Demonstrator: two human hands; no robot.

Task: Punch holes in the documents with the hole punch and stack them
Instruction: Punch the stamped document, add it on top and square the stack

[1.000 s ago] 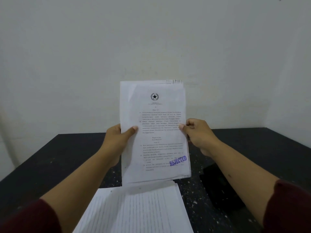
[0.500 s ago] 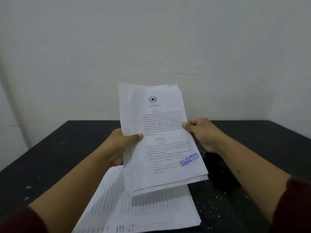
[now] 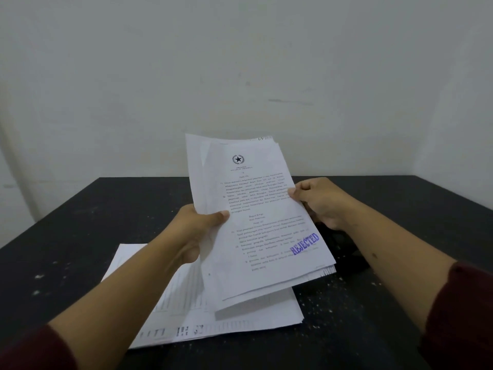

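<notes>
I hold a thin sheaf of printed documents [image 3: 256, 214] above the table, tilted back and turned a little clockwise; its top page bears a star emblem and a blue REJECTED stamp. My left hand [image 3: 192, 231] grips its left edge, thumb on top. My right hand [image 3: 317, 201] pinches its right edge. Below it a stack of printed pages [image 3: 186, 316] lies flat on the table. A black object, apparently the hole punch [image 3: 344, 252], sits under my right wrist, mostly hidden by the sheaf and my arm.
The black table [image 3: 80, 236] is speckled with small white paper bits, thickest at the right front. A white wall stands right behind the table's far edge and to the right.
The sheaf has come down from upright and tilted back, its lower end swinging right. Both hands have lowered with it. More of the flat stack shows below.
</notes>
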